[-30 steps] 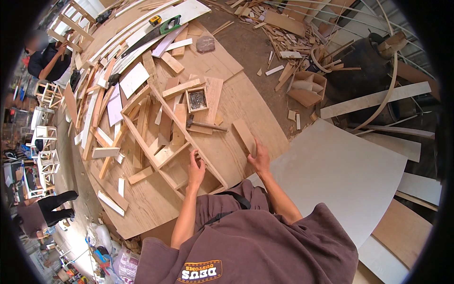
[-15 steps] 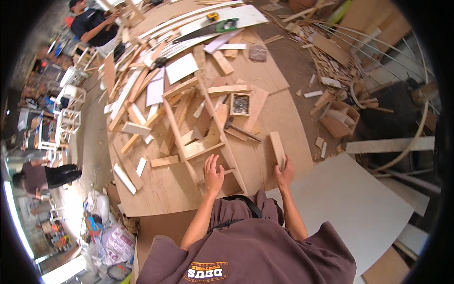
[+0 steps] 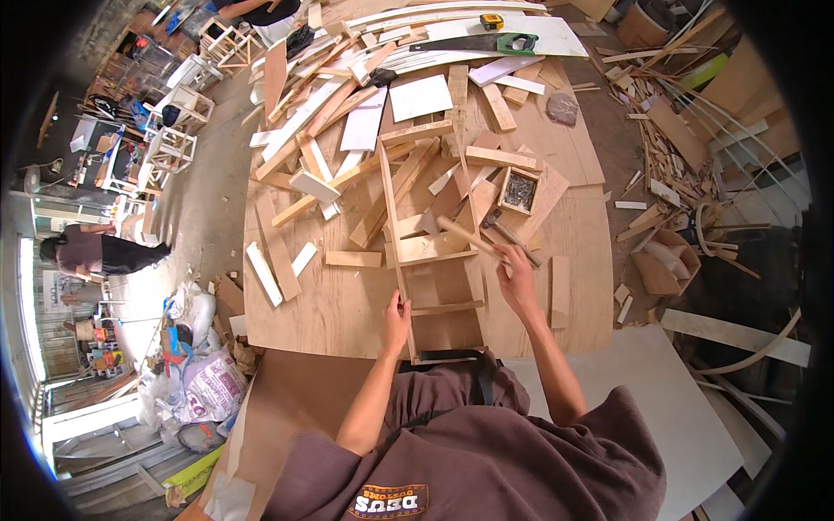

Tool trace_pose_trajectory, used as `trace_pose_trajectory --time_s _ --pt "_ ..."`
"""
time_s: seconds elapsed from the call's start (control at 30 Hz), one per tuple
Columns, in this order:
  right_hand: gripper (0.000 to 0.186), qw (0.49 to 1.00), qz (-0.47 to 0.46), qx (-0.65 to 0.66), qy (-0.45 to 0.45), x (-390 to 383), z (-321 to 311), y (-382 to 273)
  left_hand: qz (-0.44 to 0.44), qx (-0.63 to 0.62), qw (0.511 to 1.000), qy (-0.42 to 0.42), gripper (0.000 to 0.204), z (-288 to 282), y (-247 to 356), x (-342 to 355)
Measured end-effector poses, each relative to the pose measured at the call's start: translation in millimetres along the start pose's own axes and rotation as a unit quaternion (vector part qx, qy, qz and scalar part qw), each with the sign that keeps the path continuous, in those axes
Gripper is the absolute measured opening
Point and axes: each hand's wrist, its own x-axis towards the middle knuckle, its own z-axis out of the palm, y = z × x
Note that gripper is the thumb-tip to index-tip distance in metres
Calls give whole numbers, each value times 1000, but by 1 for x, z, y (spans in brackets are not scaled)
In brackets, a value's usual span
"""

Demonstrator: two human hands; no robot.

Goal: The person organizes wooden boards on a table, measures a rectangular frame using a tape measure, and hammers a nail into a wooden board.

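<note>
A long, narrow wooden frame [image 3: 390, 204] with two side rails and several crosspieces lies on the plywood table in front of me. My left hand [image 3: 397, 321] is closed round its left rail, close to my body. Over the right rail, my right hand [image 3: 516, 276] pinches one end of a light wooden slat [image 3: 467, 234], which slants up and left across the frame, slightly blurred. Just beyond the right hand rests a hammer [image 3: 512, 236], partly covered by the fingers. A small wooden box of nails [image 3: 519, 190] sits beside it. Right of my hand, a flat wood block [image 3: 559, 291] lies on the table.
Offcuts and white boards [image 3: 421, 98] crowd the table's far left. A green-handled saw [image 3: 473, 43] and yellow tape measure [image 3: 492, 22] lie at the back. Scrap wood [image 3: 673, 143] is heaped on the floor to the right. Another person [image 3: 109, 247] stands far left.
My right hand has left the wood block, which now lies flat, and holds a slat over the frame. My left hand has closed on the left rail. The view has shifted.
</note>
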Motion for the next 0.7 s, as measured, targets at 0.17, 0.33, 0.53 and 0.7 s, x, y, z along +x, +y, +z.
trace_pose_trajectory --time_s 0.17,0.33,0.53,0.7 --pt "33 997 -50 -45 -42 13 24 -5 45 -39 998 -16 41 -5 4 13" --pt "29 969 -83 -223 -71 11 23 -13 31 24 999 -29 42 -35 -10 14" --pt "24 964 -55 -244 -92 -4 44 -32 105 26 993 -42 50 -60 -31 19" --pt "22 963 -95 -247 -47 1 69 -32 150 -106 982 35 51 -49 -16 66"
